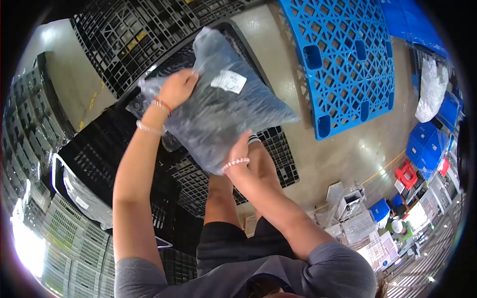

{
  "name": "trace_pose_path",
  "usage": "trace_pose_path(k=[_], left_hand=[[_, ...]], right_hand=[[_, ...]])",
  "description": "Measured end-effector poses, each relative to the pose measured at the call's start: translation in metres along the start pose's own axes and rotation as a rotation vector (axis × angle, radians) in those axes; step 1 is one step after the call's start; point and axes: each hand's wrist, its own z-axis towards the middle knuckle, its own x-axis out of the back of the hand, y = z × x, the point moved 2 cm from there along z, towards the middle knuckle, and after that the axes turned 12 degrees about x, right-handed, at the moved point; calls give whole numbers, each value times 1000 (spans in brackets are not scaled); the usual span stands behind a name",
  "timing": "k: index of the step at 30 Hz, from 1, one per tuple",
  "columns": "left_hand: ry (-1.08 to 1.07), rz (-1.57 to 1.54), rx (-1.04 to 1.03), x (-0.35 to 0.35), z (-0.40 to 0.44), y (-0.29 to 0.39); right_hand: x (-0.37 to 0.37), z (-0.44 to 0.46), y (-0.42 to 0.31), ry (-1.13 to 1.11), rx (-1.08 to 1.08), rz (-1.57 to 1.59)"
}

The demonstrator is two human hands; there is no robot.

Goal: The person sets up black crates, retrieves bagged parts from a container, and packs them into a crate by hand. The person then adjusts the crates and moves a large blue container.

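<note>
A large clear plastic bag (213, 111) with dark contents and a white label (228, 81) is held up in front of me, tilted. My left hand (179, 90) is closed on its upper left side, with the plastic bunched about the fingers. At the lower edge, my right hand (238, 150) grips the bag, the thumb on top and the other fingers hidden beneath. Behind the bag is a black crate (243, 47), partly covered by it. What exactly the bag contains cannot be made out.
Black plastic pallets (119, 44) lie beyond the crate. A blue pallet (343, 64) is at the right on the floor. To my left, another black crate (109, 144) stands near a wrapped bag (84, 196). A person (400, 227) is far off at the lower right.
</note>
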Motion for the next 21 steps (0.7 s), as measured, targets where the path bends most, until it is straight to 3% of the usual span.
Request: trace_pose_path(k=[3, 5, 7, 8, 11, 12, 14, 15, 17, 19, 21], left_hand=[[-63, 64, -26, -8, 45, -9], [-18, 22, -116, -17, 65, -11], [-8, 89, -150, -22, 69, -11], [97, 116, -217, -25, 67, -14], [235, 157, -260, -29, 53, -19], [314, 178, -272, -29, 48, -21], [405, 259, -263, -31, 45, -34], [402, 258, -262, -32, 40, -28], [646, 452, -177, -24, 23, -8], [791, 360, 4, -21, -3, -18], [897, 64, 225, -31, -28, -54]], right_hand=[[-10, 23, 33, 10, 70, 10], [-48, 8, 5, 212, 34, -310], [-39, 48, 32, 220, 73, -263], [-13, 85, 75, 26, 256, -239], [8, 121, 87, 25, 186, -141], [21, 142, 104, -151, 300, -284], [-9, 114, 50, -187, 6, 134], [-18, 110, 30, -7, -207, 70], [4, 129, 16, 129, -393, -134], [22, 132, 7, 20, -173, -101], [36, 127, -10, -77, 134, -689]])
